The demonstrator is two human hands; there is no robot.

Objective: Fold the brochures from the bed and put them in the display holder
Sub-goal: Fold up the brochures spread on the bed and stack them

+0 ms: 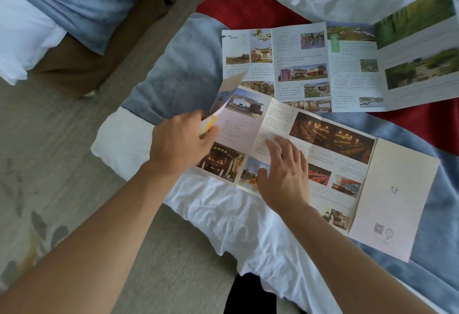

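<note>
Brochures lie unfolded on the bed [223,214]: we see the near brochure [323,164] beneath our hands and a second brochure [347,65] beyond it, their edges overlapping. Our left hand [181,142] pinches the near one's end panel, lifting it over. Our right hand [283,172] presses flat on its middle, fingers spread.

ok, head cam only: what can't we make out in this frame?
- Display holder: not in the head view at all.
- Far brochure: right end cut by the frame edge, lower left corner covered by the near brochure.
- Near brochure's lifted flap: its grip point is behind the left hand.
- Print under the flat right hand: covered; elsewhere too small to read.
</note>
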